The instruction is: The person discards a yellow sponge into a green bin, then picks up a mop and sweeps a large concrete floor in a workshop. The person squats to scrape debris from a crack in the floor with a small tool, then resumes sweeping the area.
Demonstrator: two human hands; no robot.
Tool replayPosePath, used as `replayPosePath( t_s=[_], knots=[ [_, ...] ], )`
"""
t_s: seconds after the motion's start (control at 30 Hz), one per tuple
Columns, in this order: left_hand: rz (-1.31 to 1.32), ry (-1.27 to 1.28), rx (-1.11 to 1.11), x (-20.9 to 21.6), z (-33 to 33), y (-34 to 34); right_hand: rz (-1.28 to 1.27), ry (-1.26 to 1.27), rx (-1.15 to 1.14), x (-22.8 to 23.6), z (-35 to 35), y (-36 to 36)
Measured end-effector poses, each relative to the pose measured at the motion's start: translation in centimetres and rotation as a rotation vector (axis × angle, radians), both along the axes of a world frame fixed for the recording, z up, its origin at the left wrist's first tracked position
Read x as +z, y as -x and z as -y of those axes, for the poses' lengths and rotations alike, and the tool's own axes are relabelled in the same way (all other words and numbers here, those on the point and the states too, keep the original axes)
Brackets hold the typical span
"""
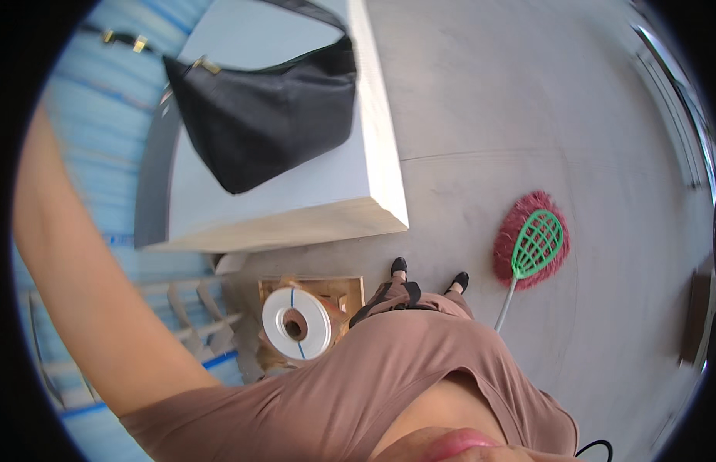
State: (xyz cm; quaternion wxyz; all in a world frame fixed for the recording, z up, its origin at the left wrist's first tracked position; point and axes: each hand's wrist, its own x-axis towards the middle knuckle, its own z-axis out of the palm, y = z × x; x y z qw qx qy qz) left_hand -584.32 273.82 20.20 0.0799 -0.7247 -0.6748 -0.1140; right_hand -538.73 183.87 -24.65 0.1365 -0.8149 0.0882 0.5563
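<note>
My left forearm is raised along the left rim, and its hand is beyond the edge of the picture. My right hand is out of view as well. In front of me, a black handbag (273,123) appears over the top of a white block-like stand (258,215). Its strap, with gold-coloured buckles, runs toward the upper left, near my raised arm. Whether my left hand touches that strap is hidden.
A mop (538,242) with a green lattice and pinkish-red fringe rests on the grey floor (466,92) at right. A white roll of strapping (319,323) is beside a wooden box (354,289) at my left. Blue-wrapped shelving (103,138) lines the left.
</note>
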Motion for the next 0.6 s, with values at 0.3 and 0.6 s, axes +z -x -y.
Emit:
replayPosePath(
  t_s=[0.3,0.6],
  knots=[
    [-0.055,0.038,-0.050,-4.5,-13.2,-3.2,0.090,0.193,-0.412,5.0,-3.4,3.7],
    [-0.117,-0.004,0.022,-4.9,-16.1,-13.6,0.219,0.021,-0.960,11.9,-3.8,1.3]
  ],
)
